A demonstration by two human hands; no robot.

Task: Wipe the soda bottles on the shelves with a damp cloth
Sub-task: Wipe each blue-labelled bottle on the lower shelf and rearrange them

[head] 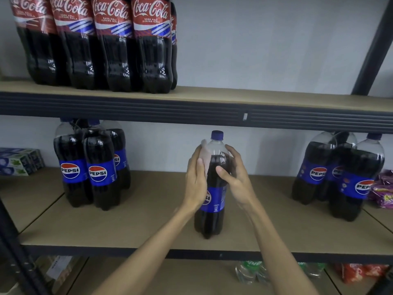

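Two slender forearms in shot now, the left forearm (148, 248) and the right forearm (274, 241), both bare right up to the wrist. The left hand (196, 179) is bare as well, its fingertips smeared by blur. The right hand (236, 173) is bare too, with a short thumbnail showing.

Dim, flat indoor light, soft shadows on the wall (265, 50) behind the Pepsi bottles (95, 173), small white glints on the Coke bottles (119, 60). Bowed shelf (191, 107) edge from the wide lens; motion blur on the left hand (195, 179) fingertips.
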